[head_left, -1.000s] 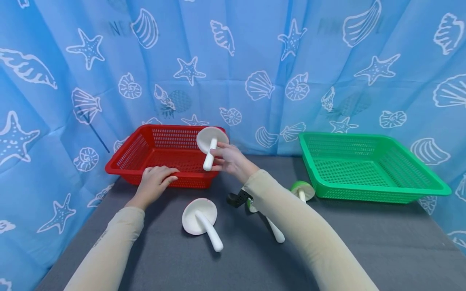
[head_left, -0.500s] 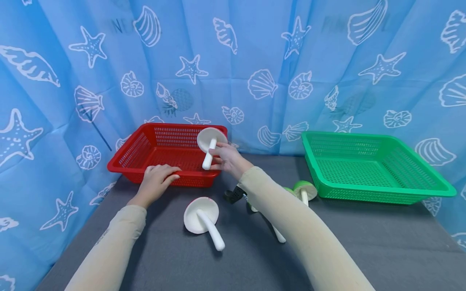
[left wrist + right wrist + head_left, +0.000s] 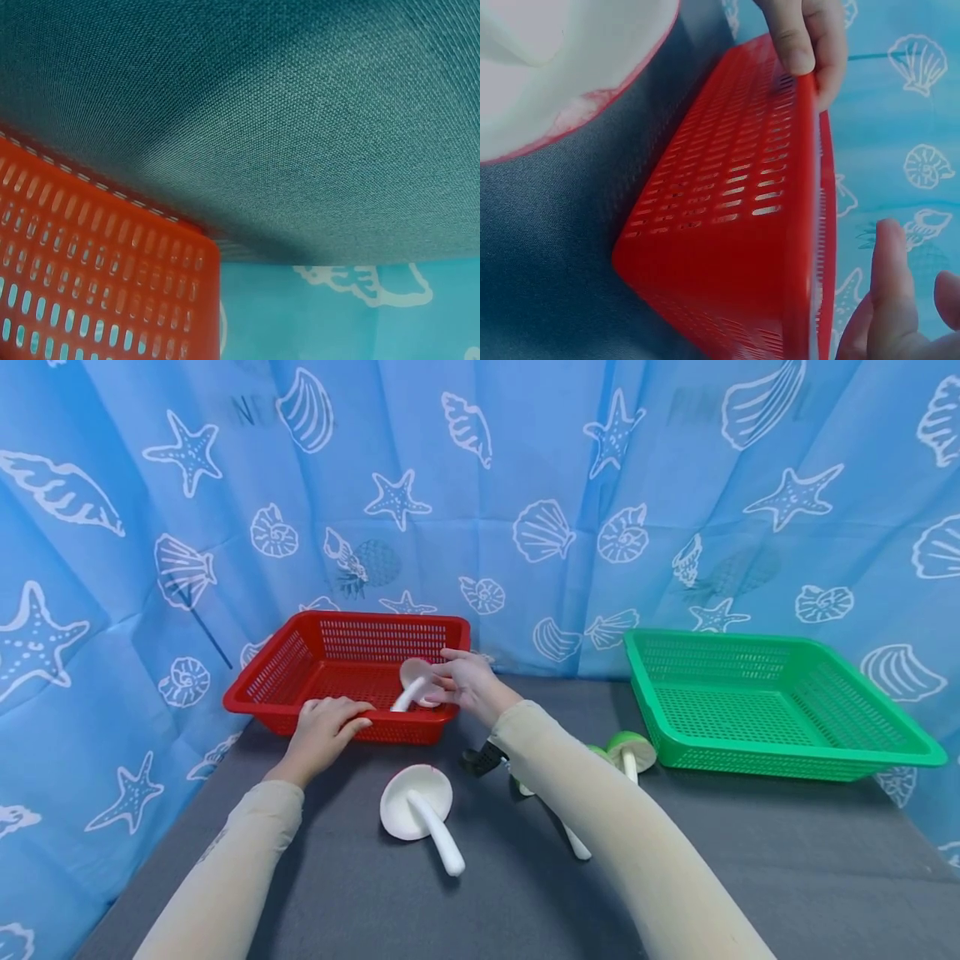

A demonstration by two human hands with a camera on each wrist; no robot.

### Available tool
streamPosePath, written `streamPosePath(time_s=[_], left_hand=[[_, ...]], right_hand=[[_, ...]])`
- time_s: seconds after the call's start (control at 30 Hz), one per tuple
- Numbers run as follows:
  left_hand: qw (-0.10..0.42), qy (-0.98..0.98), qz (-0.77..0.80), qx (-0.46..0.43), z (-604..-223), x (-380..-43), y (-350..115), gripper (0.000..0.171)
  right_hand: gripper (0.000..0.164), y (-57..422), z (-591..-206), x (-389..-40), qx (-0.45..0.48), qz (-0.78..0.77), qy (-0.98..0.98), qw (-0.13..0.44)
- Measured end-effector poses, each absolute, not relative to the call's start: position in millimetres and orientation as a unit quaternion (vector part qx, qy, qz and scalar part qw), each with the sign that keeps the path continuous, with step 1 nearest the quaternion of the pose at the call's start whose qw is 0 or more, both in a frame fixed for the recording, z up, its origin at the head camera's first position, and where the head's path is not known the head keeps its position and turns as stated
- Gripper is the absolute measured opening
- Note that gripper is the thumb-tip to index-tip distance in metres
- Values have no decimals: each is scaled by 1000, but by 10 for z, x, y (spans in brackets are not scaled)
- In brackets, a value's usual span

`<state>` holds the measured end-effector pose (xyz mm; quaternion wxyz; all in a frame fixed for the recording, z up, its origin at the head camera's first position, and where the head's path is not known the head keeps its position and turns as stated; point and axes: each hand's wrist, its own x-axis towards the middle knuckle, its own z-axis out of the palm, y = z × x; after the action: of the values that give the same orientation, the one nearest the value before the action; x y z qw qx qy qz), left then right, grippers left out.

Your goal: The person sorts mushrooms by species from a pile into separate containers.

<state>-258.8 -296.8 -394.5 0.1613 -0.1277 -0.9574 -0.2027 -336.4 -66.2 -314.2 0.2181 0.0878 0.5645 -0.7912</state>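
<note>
The red basket (image 3: 262,717) stands at the back left. My left hand (image 3: 322,731) grips its front rim; in the right wrist view that left hand (image 3: 810,45) has its thumb outside the wall. A toy mushroom (image 3: 411,681) with a white stem and pale underside is inside the basket at its right end, slightly blurred. Close to it is my right hand (image 3: 472,685), fingers spread over the basket's right edge and holding nothing. Another toy mushroom (image 3: 416,806), red-edged, lies cap-tilted on the table in front. The left wrist view shows the basket wall (image 3: 105,262) but no hand.
A green basket (image 3: 787,756) stands at the back right. Beside its left corner is a green-capped toy mushroom (image 3: 632,750); more green mushrooms are partly hidden behind my right forearm. A black device (image 3: 483,758) sits under the right wrist. A blue curtain (image 3: 525,468) hangs behind.
My right hand held the mushroom above the basket's right end; it has let go and the mushroom has dropped into the basket. The left hand stays on the rim.
</note>
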Motion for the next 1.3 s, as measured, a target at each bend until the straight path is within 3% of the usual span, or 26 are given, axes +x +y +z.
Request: streamPosePath(time_s=[1.3], left_hand=[[166,-958,-196,-130,-3939,-2596,-2951,37]], right_hand=[[48,122,-3485,-2717,60,-786,558,260]])
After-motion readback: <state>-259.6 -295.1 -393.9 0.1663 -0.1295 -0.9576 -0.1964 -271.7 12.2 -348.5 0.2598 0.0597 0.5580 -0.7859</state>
